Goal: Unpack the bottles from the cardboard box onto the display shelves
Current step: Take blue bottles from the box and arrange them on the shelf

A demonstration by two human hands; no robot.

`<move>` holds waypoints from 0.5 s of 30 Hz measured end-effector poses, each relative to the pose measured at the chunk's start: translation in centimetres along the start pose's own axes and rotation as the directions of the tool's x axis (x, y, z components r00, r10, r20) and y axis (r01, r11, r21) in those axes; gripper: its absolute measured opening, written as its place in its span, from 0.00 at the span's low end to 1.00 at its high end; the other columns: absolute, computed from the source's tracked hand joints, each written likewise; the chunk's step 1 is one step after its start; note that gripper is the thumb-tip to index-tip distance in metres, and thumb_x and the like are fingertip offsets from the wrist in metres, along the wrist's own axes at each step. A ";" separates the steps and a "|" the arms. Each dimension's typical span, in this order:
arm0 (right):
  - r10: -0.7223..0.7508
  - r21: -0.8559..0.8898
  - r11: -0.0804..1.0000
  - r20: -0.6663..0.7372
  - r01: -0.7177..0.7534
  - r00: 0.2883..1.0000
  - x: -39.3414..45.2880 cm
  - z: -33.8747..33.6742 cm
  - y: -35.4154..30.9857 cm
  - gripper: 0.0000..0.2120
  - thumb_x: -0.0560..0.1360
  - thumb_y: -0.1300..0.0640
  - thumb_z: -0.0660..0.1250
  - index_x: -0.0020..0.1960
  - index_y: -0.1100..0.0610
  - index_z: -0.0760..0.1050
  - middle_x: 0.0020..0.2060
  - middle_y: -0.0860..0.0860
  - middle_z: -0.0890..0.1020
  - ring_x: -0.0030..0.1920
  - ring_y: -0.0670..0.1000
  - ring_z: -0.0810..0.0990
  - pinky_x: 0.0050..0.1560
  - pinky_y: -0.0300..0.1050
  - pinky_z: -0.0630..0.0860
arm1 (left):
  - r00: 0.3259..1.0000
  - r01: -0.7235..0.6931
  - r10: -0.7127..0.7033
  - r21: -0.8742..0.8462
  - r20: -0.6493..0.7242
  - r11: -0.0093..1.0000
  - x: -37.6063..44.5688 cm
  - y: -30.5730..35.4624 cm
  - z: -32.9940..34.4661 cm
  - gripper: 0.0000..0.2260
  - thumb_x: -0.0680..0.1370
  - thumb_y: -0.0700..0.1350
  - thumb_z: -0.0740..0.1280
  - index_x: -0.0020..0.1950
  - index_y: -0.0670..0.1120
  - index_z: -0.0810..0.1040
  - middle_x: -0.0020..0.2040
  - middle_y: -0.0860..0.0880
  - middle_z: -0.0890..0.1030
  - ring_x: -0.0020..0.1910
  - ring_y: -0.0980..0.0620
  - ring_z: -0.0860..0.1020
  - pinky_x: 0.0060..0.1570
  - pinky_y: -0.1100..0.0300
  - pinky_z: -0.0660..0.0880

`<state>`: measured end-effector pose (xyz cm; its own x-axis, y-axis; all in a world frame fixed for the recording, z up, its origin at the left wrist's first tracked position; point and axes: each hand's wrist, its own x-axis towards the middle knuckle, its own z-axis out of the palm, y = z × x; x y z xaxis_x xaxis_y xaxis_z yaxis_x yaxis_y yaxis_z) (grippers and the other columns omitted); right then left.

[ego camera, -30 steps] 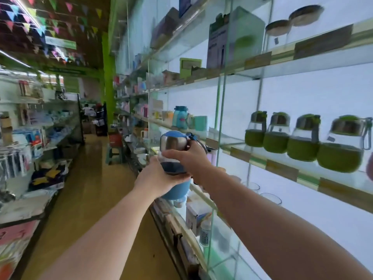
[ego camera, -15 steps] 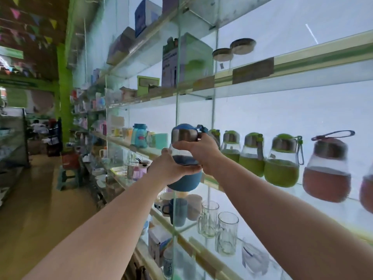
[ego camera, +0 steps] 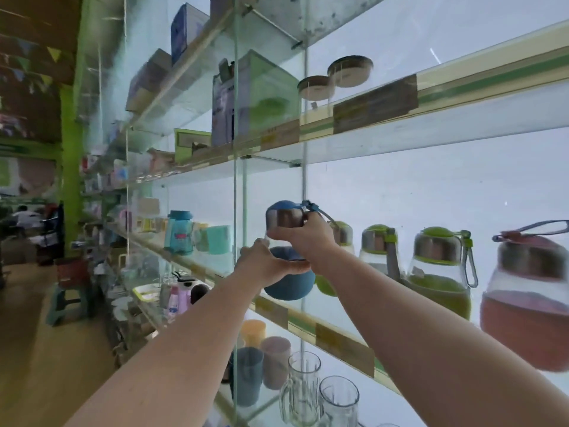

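Head view: blue bottle (ego camera: 289, 286) upright, long axis vertical, held in both hands just above the glass shelf (ego camera: 345, 340) edge. Left hand (ego camera: 271, 266) fingers curl round the belly; right hand (ego camera: 308, 241) fingers wrap the steel neck under the cap. Shelf landing spot lies below and beyond the fingers, left of the row. Right hand nearer the row. Count: three green bottles (ego camera: 440, 291), one pink bottle (ego camera: 529, 315), one blue in hand. Cardboard box not visible.
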<state>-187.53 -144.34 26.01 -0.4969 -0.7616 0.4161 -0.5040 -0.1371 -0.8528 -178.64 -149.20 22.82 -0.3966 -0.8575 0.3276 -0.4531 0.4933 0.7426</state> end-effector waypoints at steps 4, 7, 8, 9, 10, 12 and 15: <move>0.039 -0.033 0.999 -0.036 -0.041 0.999 1.3 1.0 1.8 0.26 0.66 0.49 0.75 0.59 0.58 0.72 0.51 0.52 0.78 0.50 0.52 0.76 0.46 0.44 0.71 | 0.999 0.028 -0.030 0.046 0.043 0.999 2.1 -1.1 1.4 0.44 0.66 0.58 0.75 0.75 0.45 0.58 0.71 0.44 0.65 0.69 0.47 0.66 0.65 0.54 0.67; 0.106 -0.015 0.994 -0.061 -0.107 0.993 2.3 1.5 2.8 0.29 0.68 0.48 0.73 0.64 0.59 0.69 0.56 0.53 0.78 0.55 0.54 0.76 0.49 0.45 0.72 | 0.996 0.031 -0.033 0.021 0.080 0.999 3.8 -1.8 2.1 0.43 0.66 0.56 0.76 0.75 0.45 0.59 0.70 0.44 0.66 0.68 0.46 0.68 0.65 0.53 0.68; 0.119 -0.010 0.993 -0.069 -0.120 0.990 2.6 1.7 3.0 0.30 0.68 0.48 0.73 0.65 0.59 0.69 0.57 0.53 0.78 0.57 0.54 0.76 0.52 0.46 0.73 | 0.996 0.024 -0.027 0.036 0.087 0.999 4.3 -2.0 2.3 0.43 0.67 0.55 0.75 0.75 0.45 0.59 0.70 0.44 0.66 0.68 0.46 0.68 0.64 0.53 0.69; 0.127 -0.013 0.992 -0.074 -0.129 0.989 3.0 1.8 3.3 0.30 0.68 0.48 0.73 0.65 0.59 0.68 0.58 0.54 0.77 0.58 0.54 0.76 0.54 0.47 0.74 | 0.995 0.019 -0.025 0.060 0.094 0.998 4.7 -2.2 2.4 0.42 0.67 0.55 0.75 0.75 0.45 0.59 0.70 0.44 0.67 0.68 0.46 0.68 0.64 0.53 0.69; 0.133 -0.025 0.991 -0.073 -0.135 0.988 3.2 2.0 3.6 0.30 0.69 0.48 0.73 0.65 0.59 0.68 0.58 0.54 0.77 0.58 0.54 0.76 0.56 0.47 0.74 | 0.994 0.017 -0.026 0.083 0.102 0.996 5.1 -2.5 2.5 0.42 0.67 0.56 0.75 0.74 0.44 0.60 0.69 0.43 0.67 0.68 0.46 0.68 0.63 0.53 0.69; 0.139 -0.053 0.988 -0.064 -0.142 0.988 3.5 2.6 4.1 0.29 0.69 0.48 0.73 0.65 0.58 0.68 0.58 0.53 0.77 0.58 0.54 0.76 0.56 0.46 0.73 | 0.993 0.031 -0.043 0.109 0.112 0.994 5.6 -3.2 2.7 0.42 0.67 0.57 0.75 0.74 0.43 0.60 0.69 0.43 0.68 0.67 0.45 0.69 0.62 0.53 0.70; 0.123 -0.094 0.987 -0.061 -0.129 0.990 3.8 3.3 4.8 0.28 0.70 0.48 0.72 0.65 0.58 0.68 0.58 0.53 0.77 0.55 0.52 0.75 0.52 0.43 0.71 | 0.994 0.036 -0.050 0.137 0.098 0.990 6.1 -4.1 2.9 0.41 0.67 0.57 0.74 0.73 0.43 0.61 0.67 0.43 0.70 0.65 0.45 0.71 0.61 0.54 0.71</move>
<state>-189.47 -150.00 22.46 -0.5974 -0.7325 0.3263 -0.4999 0.0221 -0.8658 -181.55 -156.02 20.11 -0.4496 -0.8626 0.2317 -0.5719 0.4773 0.6672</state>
